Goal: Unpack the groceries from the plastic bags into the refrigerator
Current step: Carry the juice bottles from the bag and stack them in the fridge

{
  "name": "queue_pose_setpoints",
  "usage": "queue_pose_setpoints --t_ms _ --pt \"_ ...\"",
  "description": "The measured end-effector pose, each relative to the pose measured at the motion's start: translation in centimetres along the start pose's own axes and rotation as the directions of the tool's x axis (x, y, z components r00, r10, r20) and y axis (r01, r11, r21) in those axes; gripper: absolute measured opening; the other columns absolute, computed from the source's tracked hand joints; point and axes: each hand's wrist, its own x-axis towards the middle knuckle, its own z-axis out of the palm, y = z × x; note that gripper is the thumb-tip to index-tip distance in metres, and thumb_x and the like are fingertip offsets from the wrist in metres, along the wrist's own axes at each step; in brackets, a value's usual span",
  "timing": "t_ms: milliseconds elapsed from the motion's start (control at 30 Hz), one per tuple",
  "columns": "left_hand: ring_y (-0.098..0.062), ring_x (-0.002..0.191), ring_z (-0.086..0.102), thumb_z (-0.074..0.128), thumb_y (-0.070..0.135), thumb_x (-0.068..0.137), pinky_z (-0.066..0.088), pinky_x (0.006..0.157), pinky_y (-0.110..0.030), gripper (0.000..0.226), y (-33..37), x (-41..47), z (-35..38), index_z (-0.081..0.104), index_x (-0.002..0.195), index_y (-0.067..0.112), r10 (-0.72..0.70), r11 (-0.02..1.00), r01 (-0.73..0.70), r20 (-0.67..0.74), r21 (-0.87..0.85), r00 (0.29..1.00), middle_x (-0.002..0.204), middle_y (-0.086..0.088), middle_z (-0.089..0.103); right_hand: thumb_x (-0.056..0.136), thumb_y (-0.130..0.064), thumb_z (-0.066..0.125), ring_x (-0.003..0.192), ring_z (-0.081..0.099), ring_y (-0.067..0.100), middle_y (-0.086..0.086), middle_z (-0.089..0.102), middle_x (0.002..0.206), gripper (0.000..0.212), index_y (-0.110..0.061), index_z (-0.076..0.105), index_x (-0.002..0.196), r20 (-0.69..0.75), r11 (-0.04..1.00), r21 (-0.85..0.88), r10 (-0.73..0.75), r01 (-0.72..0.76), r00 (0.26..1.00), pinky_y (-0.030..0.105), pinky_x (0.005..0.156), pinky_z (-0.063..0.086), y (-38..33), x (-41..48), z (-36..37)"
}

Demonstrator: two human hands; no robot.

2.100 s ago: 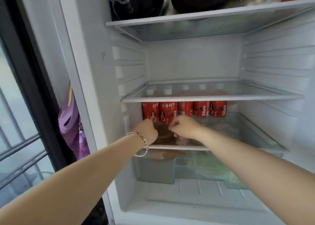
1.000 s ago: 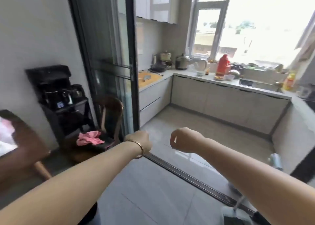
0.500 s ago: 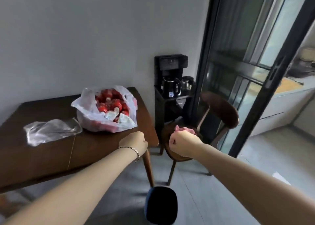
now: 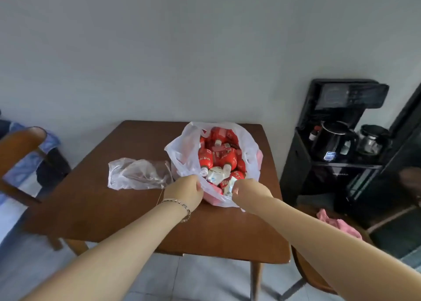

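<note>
Table (image 4: 109,211) carrying the white plastic bag (image 4: 189,150) near its far right edge, with working room on the near side and a flattened clear bag (image 4: 139,174) just beside it on the left; red bottles (image 4: 227,157) still fill the bag, so this is judged a fetching step; left hand (image 4: 185,190) curled on the near rim; right hand (image 4: 249,191) curled alongside, its hold indiscernible; next move: part the mouth and lift bottles out.

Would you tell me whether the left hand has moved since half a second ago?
Yes. Judged against the table, the left hand went forward from near its front edge to the white bag rim.
</note>
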Motion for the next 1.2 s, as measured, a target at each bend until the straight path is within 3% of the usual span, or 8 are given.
queue_pose_setpoints --t_ms 133,300,467,700,833,967,1067,1200 --pt "-0.023 0.093 0.057 0.043 0.018 0.09 0.043 0.072 -0.032 0.019 -2.1 6.8 1.3 0.057 0.102 0.015 0.112 0.993 -0.111 -0.023 0.026 0.993 0.108 -0.001 0.056 0.092 -0.015 0.042 0.084 0.054 0.022 0.006 0.06 0.102 0.033 -0.005 0.053 0.121 -0.049 0.998 0.001 0.06 -0.06 0.997 0.029 0.069 0.043 -1.0 7.6 1.8" --pt "-0.02 0.099 0.047 0.045 0.012 0.087 0.038 0.079 -0.029 0.018 -4.1 16.1 4.5 0.056 0.101 0.014 0.474 0.865 -0.466 -0.001 0.188 0.88 0.109 -0.001 0.05 0.089 -0.014 0.045 0.105 0.056 0.026 0.006 0.053 0.12 0.04 -0.019 0.048 0.128 -0.083 0.953 0.194 0.251 -0.231 0.965 0.032 0.08 0.047 -1.1 15.5 3.4" --pt "-0.025 0.107 0.049 0.047 0.014 0.088 0.033 0.093 -0.035 0.028 -3.7 23.1 8.4 0.054 0.115 0.015 0.584 0.645 -0.681 0.352 0.346 0.732 0.114 -0.006 0.051 0.091 -0.022 0.046 0.102 0.056 0.029 0.009 0.047 0.119 0.039 -0.022 0.038 0.13 -0.063 0.901 0.251 0.38 -0.354 0.923 0.037 0.082 0.05 -0.2 20.5 4.4" --pt "-0.033 0.093 0.059 0.042 0.014 0.094 0.042 0.08 -0.041 0.032 -2.8 25.2 11.3 0.052 0.122 0.002 0.436 0.623 -0.687 0.563 0.375 0.703 0.126 -0.017 0.039 0.094 -0.035 0.042 0.098 0.053 0.023 0.002 0.044 0.116 0.025 -0.036 0.046 0.119 0.054 0.888 0.244 0.389 -0.39 0.92 0.032 0.084 0.049 1.3 23.1 7.0" --pt "-0.017 0.033 0.053 0.088 0.044 0.034 0.046 0.04 -0.022 0.04 -3.3 25.1 10.3 0.072 0.063 0.022 0.506 0.654 -0.667 0.448 0.357 0.737 0.075 -0.006 0.065 0.093 -0.036 0.048 0.096 0.055 0.022 0.002 0.048 0.112 0.024 -0.032 0.051 0.116 0.081 0.896 0.232 0.369 -0.378 0.926 0.029 0.08 0.048 1.9 24.4 7.2" --pt "-0.026 0.079 0.06 0.056 0.034 0.083 0.044 0.062 -0.029 0.029 -4.4 26.8 9.8 0.053 0.104 0.014 0.507 0.744 -0.637 0.452 0.201 0.734 0.117 -0.012 0.046 0.09 -0.04 0.05 0.084 0.054 0.018 -0.002 0.054 0.103 0.022 -0.036 0.053 0.111 0.023 0.914 0.244 0.329 -0.324 0.944 0.025 0.07 0.044 2.4 25.2 6.3" --pt "-0.023 0.084 0.054 0.049 0.025 0.083 0.041 0.063 -0.028 0.024 -4.8 29.7 8.7 0.05 0.104 0.014 0.47 0.872 -0.487 0.192 0.047 0.861 0.12 -0.007 0.04 0.088 -0.034 0.049 0.064 0.053 0.011 -0.009 0.05 0.085 0.018 -0.042 0.05 0.104 -0.045 0.898 0.338 0.314 -0.281 0.949 0.02 0.049 0.039 2.4 26.4 4.4" --pt "-0.02 0.091 0.055 0.046 0.028 0.085 0.039 0.067 -0.025 0.029 -4.5 30.2 8.0 0.052 0.111 0.016 0.426 0.902 -0.431 0.12 0.021 0.897 0.121 -0.002 0.046 0.087 -0.028 0.054 0.049 0.051 0.005 -0.012 0.058 0.07 0.014 -0.041 0.051 0.083 -0.117 0.826 0.528 0.302 -0.198 0.946 0.012 0.037 0.038 1.6 27.3 1.3"
